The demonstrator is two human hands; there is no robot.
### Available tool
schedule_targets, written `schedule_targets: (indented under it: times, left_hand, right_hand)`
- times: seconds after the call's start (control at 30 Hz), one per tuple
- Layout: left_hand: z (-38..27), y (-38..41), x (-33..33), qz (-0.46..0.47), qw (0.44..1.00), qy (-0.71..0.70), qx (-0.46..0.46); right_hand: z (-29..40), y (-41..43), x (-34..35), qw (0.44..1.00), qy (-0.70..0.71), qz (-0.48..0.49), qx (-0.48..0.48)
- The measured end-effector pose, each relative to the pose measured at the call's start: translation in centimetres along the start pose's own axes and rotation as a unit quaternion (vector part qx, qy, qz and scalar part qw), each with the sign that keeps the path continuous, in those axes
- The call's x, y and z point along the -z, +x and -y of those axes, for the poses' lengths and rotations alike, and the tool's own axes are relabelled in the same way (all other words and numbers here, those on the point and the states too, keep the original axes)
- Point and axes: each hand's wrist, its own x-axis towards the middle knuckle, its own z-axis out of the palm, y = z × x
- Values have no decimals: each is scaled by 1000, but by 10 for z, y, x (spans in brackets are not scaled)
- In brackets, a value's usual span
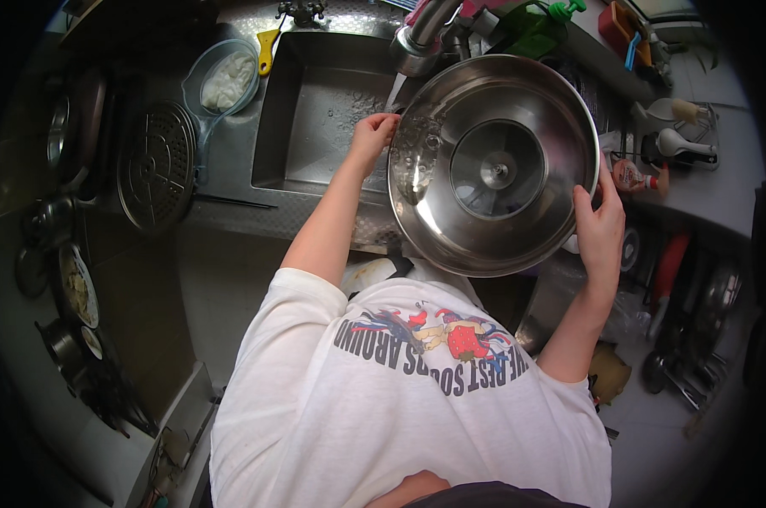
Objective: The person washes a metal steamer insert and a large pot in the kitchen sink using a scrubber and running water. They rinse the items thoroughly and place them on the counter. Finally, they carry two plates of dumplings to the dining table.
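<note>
A large round steel pot lid with a glass centre (548, 114) is tilted over the right side of the sink (322, 127), its inner side towards me. My left hand (376, 141) pinches its left rim. At the lower right rim, my right hand (599, 219) grips the lid with the thumb on the near side. Water runs from the faucet (414, 54) close to my left hand, and a little water lies inside the lid's left part.
Left of the sink are a plastic strainer bowl (194, 76) with white pieces, a yellow-handled scraper (266, 51), a perforated steel steamer plate (157, 165) and chopsticks (237, 201). A green pump bottle (535, 28) stands behind the lid. Utensils (681, 143) lie at the right.
</note>
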Motion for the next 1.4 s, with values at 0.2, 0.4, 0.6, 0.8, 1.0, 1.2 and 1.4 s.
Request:
schedule_targets:
  times: [0.2,0.4,0.6,0.8,1.0,1.2,1.4]
  left_hand:
    - [6,-62,-20,104,981,-85,137]
    - [9,-73,-9,76,972,-99,198]
    - [-28,-94,-16,-10,983,-32,183]
    - [-20,-97,-5,-28,983,-66,172]
    - [-14,-127,-14,-55,981,-62,173]
    - [-5,-139,0,-68,983,-62,158]
    - [4,-127,-8,-49,983,-56,167]
  right_hand:
    - [-14,-3,6,999,42,10,-21]
    - [-80,19,12,984,77,85,-134]
    - [-160,111,25,949,173,144,-222]
    - [-276,283,-41,998,-12,-62,-7]
    - [-279,307,-72,980,-176,-88,-18]
    - [-160,213,-12,990,-75,-114,20]
    - [-47,119,-114,964,-73,151,209]
